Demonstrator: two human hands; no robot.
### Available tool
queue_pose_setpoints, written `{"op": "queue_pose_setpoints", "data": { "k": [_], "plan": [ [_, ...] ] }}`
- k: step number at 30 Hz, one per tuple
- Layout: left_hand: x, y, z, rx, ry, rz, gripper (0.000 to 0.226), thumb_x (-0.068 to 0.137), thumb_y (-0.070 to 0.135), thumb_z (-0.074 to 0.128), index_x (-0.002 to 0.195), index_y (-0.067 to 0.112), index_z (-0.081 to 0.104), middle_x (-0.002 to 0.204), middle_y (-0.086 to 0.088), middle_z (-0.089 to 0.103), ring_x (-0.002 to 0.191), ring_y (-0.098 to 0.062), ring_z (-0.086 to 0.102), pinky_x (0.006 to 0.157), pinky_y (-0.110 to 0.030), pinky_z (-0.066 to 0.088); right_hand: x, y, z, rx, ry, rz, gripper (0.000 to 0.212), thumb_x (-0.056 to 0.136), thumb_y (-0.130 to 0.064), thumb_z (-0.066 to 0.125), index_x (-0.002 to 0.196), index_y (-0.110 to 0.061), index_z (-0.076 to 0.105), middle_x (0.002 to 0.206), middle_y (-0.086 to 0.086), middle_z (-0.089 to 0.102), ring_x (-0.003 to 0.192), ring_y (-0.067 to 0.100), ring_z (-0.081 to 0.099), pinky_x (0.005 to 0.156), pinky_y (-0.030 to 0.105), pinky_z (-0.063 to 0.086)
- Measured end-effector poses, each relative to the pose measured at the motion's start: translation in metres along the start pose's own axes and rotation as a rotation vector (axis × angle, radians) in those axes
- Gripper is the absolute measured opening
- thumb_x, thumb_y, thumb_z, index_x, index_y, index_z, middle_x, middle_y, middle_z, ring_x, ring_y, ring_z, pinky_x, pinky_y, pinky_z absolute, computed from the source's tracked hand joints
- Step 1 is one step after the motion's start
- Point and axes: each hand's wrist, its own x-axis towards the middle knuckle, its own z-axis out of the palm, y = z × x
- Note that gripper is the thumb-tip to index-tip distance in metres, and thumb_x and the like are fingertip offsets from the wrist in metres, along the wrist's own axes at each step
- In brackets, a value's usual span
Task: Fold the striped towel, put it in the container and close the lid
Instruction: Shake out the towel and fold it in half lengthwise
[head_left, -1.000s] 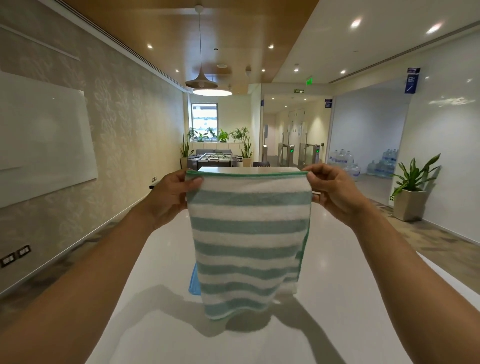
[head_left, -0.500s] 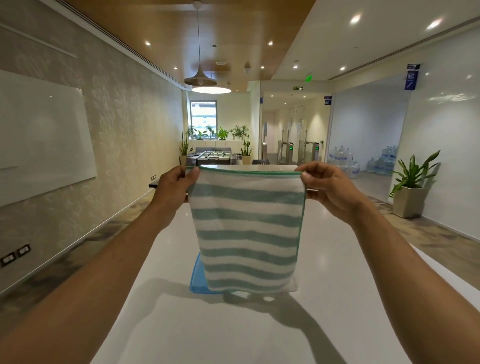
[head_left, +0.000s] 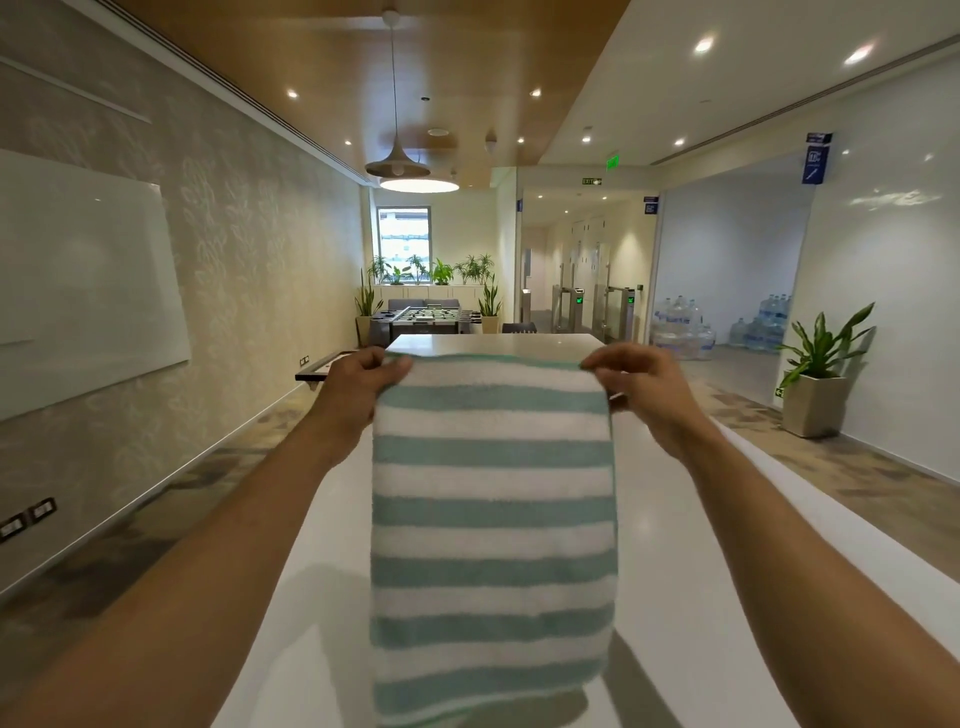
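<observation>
The striped towel (head_left: 493, 525), white with pale green bands, hangs in the air in front of me over the white table (head_left: 691, 597). My left hand (head_left: 358, 384) pinches its top left corner and my right hand (head_left: 639, 384) pinches its top right corner. The cloth looks doubled and fills the middle of the view down to the bottom edge. The container is hidden behind the towel.
The long white table runs away from me to a far edge (head_left: 493, 340). A potted plant (head_left: 815, 379) stands by the right wall, water bottles (head_left: 680, 327) behind glass. A whiteboard (head_left: 88, 280) hangs on the left wall.
The towel's lower end has swung toward me and now hangs closer and larger, hiding the blue container that showed beneath it. Both hands keep their grip on the top corners.
</observation>
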Motion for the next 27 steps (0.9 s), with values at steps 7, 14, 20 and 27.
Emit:
{"op": "queue_pose_setpoints", "data": {
  "k": [7,14,20,27],
  "plan": [
    [-0.002,0.014,0.035,0.596,0.359,0.352,0.015,0.084,0.012,0.064,0.094,0.022,0.057,0.068,0.008,0.053,0.054,-0.002,0.048,0.048,-0.021,0.035,-0.001,-0.001,0.049,-0.428,0.215,-0.176,0.021,0.089,-0.001,0.059,0.099,-0.011,0.076,0.085,-0.013,0.063,0.077,0.006,0.060,0.077,0.040,0.060],
    [-0.018,0.043,0.060,0.612,-0.119,0.407,0.006,0.088,0.014,0.065,0.094,0.016,0.064,0.065,-0.001,0.062,0.048,-0.008,0.065,0.041,-0.017,0.049,0.001,-0.021,0.075,-0.363,0.119,-0.204,0.020,0.093,-0.019,0.064,0.112,-0.017,0.069,0.094,-0.003,0.068,0.083,0.018,0.068,0.067,0.035,0.062],
    [-0.016,0.041,0.065,0.695,-0.251,0.369,0.019,0.081,0.012,0.067,0.100,0.015,0.065,0.084,-0.014,0.069,0.079,-0.027,0.069,0.068,-0.035,0.061,0.002,-0.027,0.085,-0.178,0.062,-0.185,0.020,0.085,-0.024,0.075,0.103,-0.017,0.069,0.090,0.004,0.077,0.077,0.013,0.073,0.061,0.027,0.060],
    [-0.017,0.040,0.064,0.706,-0.283,0.347,0.025,0.082,0.016,0.070,0.107,0.013,0.067,0.091,-0.007,0.072,0.087,-0.023,0.069,0.080,-0.040,0.058,-0.002,-0.024,0.084,-0.122,0.022,-0.138,0.023,0.082,-0.026,0.078,0.100,-0.015,0.071,0.086,0.001,0.077,0.070,0.008,0.072,0.056,0.019,0.053]
  ]
}}
